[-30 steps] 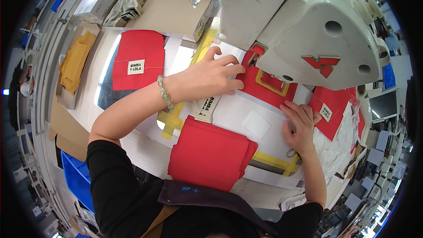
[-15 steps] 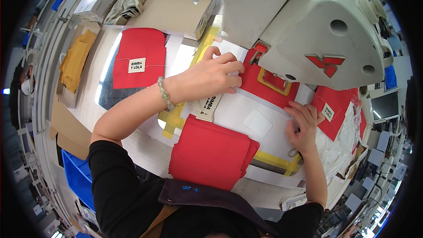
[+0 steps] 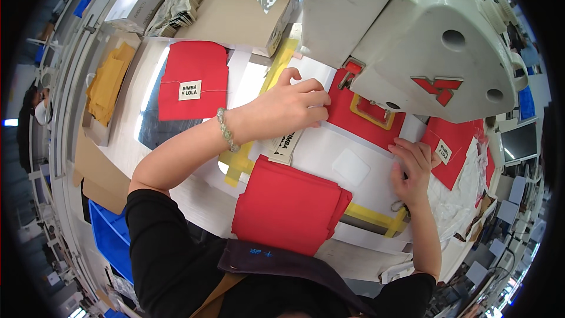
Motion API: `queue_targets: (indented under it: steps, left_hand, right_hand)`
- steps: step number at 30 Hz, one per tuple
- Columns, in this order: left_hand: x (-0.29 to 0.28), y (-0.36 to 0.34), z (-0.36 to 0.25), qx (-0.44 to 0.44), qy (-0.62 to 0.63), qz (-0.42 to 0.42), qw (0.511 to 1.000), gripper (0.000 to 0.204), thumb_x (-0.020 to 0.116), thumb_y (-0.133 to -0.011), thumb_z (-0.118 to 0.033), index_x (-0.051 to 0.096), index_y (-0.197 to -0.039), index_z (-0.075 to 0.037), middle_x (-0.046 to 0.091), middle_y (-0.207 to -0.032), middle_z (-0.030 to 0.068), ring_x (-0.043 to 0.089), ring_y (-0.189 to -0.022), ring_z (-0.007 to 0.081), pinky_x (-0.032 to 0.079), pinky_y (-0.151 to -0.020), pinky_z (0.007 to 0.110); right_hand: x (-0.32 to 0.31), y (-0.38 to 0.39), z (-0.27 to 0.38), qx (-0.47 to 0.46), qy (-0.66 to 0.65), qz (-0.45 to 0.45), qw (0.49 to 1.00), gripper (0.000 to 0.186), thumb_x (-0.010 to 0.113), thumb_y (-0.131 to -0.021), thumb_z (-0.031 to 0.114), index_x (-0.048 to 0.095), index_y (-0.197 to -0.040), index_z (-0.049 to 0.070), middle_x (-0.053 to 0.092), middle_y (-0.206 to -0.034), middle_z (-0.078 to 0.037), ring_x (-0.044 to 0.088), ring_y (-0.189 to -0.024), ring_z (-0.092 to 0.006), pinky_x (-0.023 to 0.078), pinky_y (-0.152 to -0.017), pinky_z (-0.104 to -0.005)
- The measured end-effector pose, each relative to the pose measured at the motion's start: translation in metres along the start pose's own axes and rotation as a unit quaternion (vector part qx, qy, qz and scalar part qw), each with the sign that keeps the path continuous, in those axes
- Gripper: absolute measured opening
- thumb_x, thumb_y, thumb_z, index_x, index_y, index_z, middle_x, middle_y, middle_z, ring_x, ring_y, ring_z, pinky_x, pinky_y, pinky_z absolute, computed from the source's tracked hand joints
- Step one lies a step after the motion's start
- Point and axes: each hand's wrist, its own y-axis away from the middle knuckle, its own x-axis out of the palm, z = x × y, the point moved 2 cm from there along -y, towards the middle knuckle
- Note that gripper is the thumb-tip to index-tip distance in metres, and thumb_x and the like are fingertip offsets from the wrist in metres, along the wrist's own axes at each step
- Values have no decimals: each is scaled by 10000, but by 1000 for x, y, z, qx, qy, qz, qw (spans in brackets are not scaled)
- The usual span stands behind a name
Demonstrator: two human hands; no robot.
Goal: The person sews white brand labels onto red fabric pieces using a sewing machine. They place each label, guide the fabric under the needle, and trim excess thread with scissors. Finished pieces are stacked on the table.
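Observation:
A piece of red fabric point(image 3: 345, 116) lies beneath the head of a large pale sewing machine point(image 3: 435, 47), with a yellow rectangular clamp frame point(image 3: 355, 106) on it. At its left edge is my left hand point(image 3: 294, 103), fingers bent and apart; its fingertips are partly hidden. My right hand point(image 3: 415, 169) rests by the lower right corner of that fabric, fingers spread and gripping nothing visible. Below the left hand, cream printed labels point(image 3: 285, 148) lie above a stack of red fabric pieces point(image 3: 291, 206). A whitish square patch point(image 3: 351, 167) sits between the hands.
Red pieces with sewn labels lie at left point(image 3: 194, 62) and right point(image 3: 464, 134), the latter beside crumpled clear plastic point(image 3: 450, 206). Cardboard boxes point(image 3: 235, 15) stand at the back left, one holding label bundles point(image 3: 176, 9). A blue bin point(image 3: 109, 238) is lower left.
The whole view has shifted slightly to the right. Both hands keep nearly the same places beside the red fabric under the machine.

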Motion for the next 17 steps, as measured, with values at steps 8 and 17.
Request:
queue_targets:
  steps: [8,17]
  left_hand:
    - [-1,3,-4,4,-77,45,996,104,682,-847,-210,654,-925,-148,638,-1234,-10,535,-1199,157,314,-985,475]
    - [-6,-1,-7,12,-99,86,991,116,670,-849,-186,658,-959,-150,628,-1266,-5,536,-1203,171,304,-994,486]
  right_hand:
    - [1,-1,2,-11,38,-26,999,286,686,-644,96,707,-925,146,695,-1074,38,566,-899,-181,265,-853,-363]
    - [2,4,1,-9,45,-28,999,285,691,-650,109,708,-931,156,698,-1081,33,570,-882,-178,265,-828,-359]
